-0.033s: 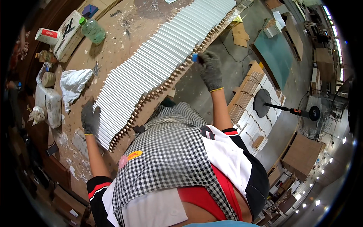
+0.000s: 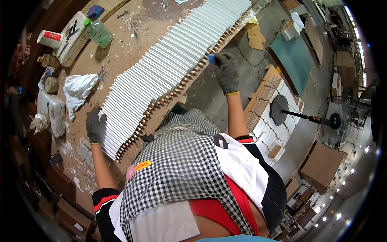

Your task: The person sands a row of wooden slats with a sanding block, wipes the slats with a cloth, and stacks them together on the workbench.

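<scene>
A long row of white strips [image 2: 161, 66] lies side by side on the worktable, with bare brown ends showing along the edge nearer me. My left hand [image 2: 95, 127], in a dark grey knit glove, rests against the row's near left end. Its fingers are extended and the thumb stands apart. Off the row's right edge, above the floor, my right hand [image 2: 227, 72] in a matching glove is closed on a small blue block [image 2: 211, 59]. Most of that block is hidden by the fingers, so its exact kind is unclear. It sits close to the brown strip ends.
On the stained worktable [image 2: 121, 42] stand a green-capped bottle [image 2: 99, 34], a red-and-white cup [image 2: 51, 39] and a crumpled white cloth [image 2: 80, 90]. A blue block [image 2: 95, 11] lies farther back. Stacked white boards [image 2: 266, 117] and a pedestal fan [image 2: 334, 120] occupy the floor at right.
My right hand has shifted slightly to the right and away from me, carrying the small blue block. The left hand and the strips look unchanged.
</scene>
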### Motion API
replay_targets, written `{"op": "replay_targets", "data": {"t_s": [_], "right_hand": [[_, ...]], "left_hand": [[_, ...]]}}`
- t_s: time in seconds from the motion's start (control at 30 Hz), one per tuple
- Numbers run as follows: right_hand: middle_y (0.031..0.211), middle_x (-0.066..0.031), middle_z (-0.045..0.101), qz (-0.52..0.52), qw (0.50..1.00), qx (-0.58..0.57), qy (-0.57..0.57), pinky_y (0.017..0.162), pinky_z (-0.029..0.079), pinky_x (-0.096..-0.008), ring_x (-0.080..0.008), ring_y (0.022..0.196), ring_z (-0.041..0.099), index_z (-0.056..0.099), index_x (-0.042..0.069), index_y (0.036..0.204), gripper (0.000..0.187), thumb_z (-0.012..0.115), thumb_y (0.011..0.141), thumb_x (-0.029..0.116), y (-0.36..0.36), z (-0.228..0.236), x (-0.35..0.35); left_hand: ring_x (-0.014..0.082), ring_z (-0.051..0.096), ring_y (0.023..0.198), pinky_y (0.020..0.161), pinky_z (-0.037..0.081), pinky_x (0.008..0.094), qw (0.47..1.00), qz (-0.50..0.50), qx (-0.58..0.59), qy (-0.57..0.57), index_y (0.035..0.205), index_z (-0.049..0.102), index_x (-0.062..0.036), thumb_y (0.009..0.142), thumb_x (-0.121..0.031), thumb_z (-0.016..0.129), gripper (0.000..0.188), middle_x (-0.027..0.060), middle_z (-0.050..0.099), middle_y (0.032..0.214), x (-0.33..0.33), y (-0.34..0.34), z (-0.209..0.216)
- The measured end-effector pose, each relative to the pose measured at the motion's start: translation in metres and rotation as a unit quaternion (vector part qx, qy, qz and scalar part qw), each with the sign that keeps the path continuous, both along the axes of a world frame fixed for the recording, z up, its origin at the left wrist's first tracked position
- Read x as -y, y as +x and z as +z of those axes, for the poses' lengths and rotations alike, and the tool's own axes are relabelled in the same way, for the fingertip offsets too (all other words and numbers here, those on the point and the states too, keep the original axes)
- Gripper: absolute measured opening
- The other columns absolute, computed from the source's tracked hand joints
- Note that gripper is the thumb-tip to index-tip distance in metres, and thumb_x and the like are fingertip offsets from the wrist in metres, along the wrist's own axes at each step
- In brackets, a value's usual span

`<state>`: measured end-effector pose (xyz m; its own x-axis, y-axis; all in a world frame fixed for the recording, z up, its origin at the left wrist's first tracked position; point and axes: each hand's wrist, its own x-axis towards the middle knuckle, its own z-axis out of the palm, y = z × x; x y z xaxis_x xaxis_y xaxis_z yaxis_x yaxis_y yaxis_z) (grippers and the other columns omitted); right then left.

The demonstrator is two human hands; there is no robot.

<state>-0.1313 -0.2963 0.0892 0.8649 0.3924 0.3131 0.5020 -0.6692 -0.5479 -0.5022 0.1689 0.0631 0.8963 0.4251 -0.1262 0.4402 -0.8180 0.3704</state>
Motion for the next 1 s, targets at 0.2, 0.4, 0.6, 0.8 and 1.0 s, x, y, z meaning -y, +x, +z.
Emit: {"op": "replay_targets", "data": {"t_s": [0.2, 0.4, 0.6, 0.8, 1.0], "right_hand": [[0.111, -0.0180, 0.067, -0.018, 0.997, 0.063, -0.042, 0.089, 0.054, -0.0443, -0.0362, 0.101, 0.066, 0.073, 0.006, 0.114, 0.037, 0.072, 0.078, -0.001, 0.066, -0.015, 0.015], [0.111, -0.0176, 0.068, 0.004, 0.998, 0.007, -0.060, 0.093, 0.052, -0.0464, -0.0384, 0.107, 0.064, 0.075, 0.010, 0.112, 0.035, 0.075, 0.077, 0.006, 0.084, -0.003, 0.017], [0.108, -0.0169, 0.069, 0.048, 0.994, -0.018, -0.100, 0.094, 0.052, -0.0465, -0.0385, 0.105, 0.063, 0.075, 0.008, 0.110, 0.036, 0.072, 0.075, 0.002, 0.106, -0.009, 0.027], [0.108, -0.0170, 0.069, 0.007, 0.998, 0.064, -0.025, 0.093, 0.053, -0.0465, -0.0383, 0.103, 0.063, 0.075, 0.008, 0.110, 0.036, 0.072, 0.074, 0.004, 0.136, -0.005, 0.033], [0.111, -0.0156, 0.069, -0.014, 0.998, 0.052, -0.029, 0.095, 0.051, -0.0476, -0.0387, 0.107, 0.063, 0.075, 0.012, 0.112, 0.036, 0.074, 0.077, 0.006, 0.142, -0.006, 0.026]], "left_hand": [[0.0378, 0.062, 0.125, 0.110, 0.043, 0.0472, 1.000, 0.003, 0.002, -0.016, 0.148, 0.053, -0.0007, 0.101, -0.035, 0.059, 0.058, 0.0232, 0.066, 0.135, 0.000, 0.005, 0.003], [0.0375, 0.056, 0.135, 0.120, 0.034, 0.0478, 0.998, 0.029, -0.029, -0.040, 0.154, 0.049, -0.0085, 0.105, -0.039, 0.055, 0.059, 0.0216, 0.061, 0.144, 0.003, 0.003, 0.009], [0.0394, 0.063, 0.123, 0.112, 0.044, 0.0477, 1.000, -0.007, 0.000, -0.003, 0.155, 0.047, -0.0080, 0.103, -0.020, 0.058, 0.055, 0.0249, 0.066, 0.133, 0.012, 0.014, 0.018], [0.0421, 0.060, 0.127, 0.119, 0.035, 0.0503, 1.000, 0.003, -0.027, -0.006, 0.157, 0.044, -0.0092, 0.106, -0.029, 0.055, 0.056, 0.0257, 0.065, 0.135, 0.008, 0.012, 0.016], [0.0387, 0.051, 0.140, 0.120, 0.034, 0.0483, 0.996, 0.029, -0.081, -0.030, 0.159, 0.042, -0.0095, 0.099, -0.011, 0.055, 0.061, 0.0230, 0.057, 0.148, 0.010, 0.015, 0.022]]}}
